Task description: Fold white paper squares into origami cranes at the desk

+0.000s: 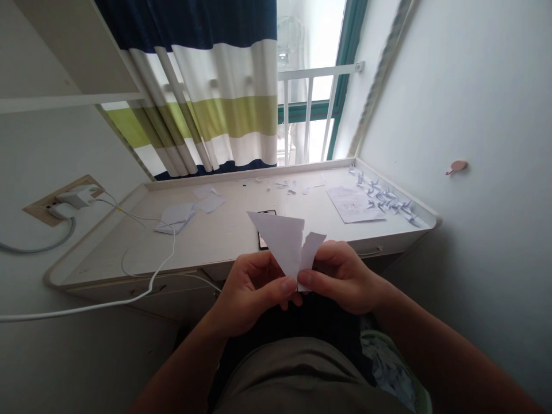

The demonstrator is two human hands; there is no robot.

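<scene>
Between my hands, in front of the desk's near edge, is white paper with a ragged tear running down it. My left hand [259,287] pinches the larger, triangular paper piece [282,238] near its lower point. The narrower paper strip [309,250] is gripped by my right hand [340,276], thumb in front and fingers behind. The two pieces come together at the bottom by my thumbs; whether they are still joined there I cannot tell. Behind the paper lies a phone [261,238], mostly covered by it.
The white desk [233,224] bears folded paper [176,217], loose sheets [209,199], paper scraps [291,187], a written sheet [353,205] and several small folded paper figures [388,198]. A white cable [161,270] crosses the left side. A bin with crumpled paper [390,368] stands low at right.
</scene>
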